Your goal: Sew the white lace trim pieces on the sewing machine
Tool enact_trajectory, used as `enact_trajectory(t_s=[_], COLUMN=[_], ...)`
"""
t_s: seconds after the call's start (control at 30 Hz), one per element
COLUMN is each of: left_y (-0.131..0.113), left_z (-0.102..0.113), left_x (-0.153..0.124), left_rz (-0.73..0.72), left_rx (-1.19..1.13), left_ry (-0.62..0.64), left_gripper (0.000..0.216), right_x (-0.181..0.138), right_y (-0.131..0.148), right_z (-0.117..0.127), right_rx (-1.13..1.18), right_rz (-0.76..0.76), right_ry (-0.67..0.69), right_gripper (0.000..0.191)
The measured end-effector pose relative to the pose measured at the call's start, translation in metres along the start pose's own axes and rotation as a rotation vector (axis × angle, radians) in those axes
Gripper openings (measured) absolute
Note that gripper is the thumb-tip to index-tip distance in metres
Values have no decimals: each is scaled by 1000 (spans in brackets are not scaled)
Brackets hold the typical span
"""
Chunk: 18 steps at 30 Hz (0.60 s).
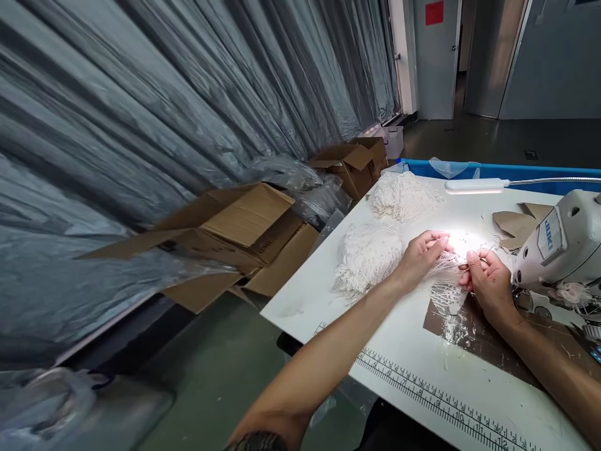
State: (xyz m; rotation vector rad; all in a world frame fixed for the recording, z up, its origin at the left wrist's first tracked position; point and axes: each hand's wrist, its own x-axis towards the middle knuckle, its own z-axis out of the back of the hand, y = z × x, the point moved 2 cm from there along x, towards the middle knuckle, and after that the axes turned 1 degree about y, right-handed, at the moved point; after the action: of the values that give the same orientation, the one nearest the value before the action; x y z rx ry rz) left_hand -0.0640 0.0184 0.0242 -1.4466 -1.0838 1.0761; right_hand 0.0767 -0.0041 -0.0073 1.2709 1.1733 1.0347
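Observation:
A piece of white lace fabric (447, 294) hangs between my two hands over the white sewing table (323, 307). My left hand (426, 250) pinches its upper left part, thumb against fingers. My right hand (488, 279) grips the lace on the other side, close to the sewing machine head (563, 241). Bright light washes out the fabric just beyond my fingertips. Left of my hands lies a heap of white lace (369, 257), and a second lace heap (404, 195) sits farther back. Below the held lace is a brown plate (462, 329) on the tabletop.
A lamp (476, 185) on a flexible neck stretches over the table's back. Brown pattern pieces (514, 225) lie beside the machine. Open cardboard boxes (244, 219) and plastic bags (300, 181) stand left of the table, along a grey curtain (188, 94). Ruler markings (422, 391) run along the front edge.

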Motion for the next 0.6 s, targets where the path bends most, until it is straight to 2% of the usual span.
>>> enact_trajectory(t_s=[0.17,0.37,0.6], left_y=[1,2,-1], left_z=[-3,-3,-4], left_x=[-3,-3,-5], left_rz=[-28,-74,-59], left_rx=[39,27,16], left_ry=[62,28,30], left_gripper=[39,32,33], right_x=[-2,-6,-18], right_y=[-1,-1,7], right_z=[2,6,4], right_rx=[-2,-1,-136], right_rz=[13,44,319], right_ry=[-12,-10,4], right_gripper=[63,63,41])
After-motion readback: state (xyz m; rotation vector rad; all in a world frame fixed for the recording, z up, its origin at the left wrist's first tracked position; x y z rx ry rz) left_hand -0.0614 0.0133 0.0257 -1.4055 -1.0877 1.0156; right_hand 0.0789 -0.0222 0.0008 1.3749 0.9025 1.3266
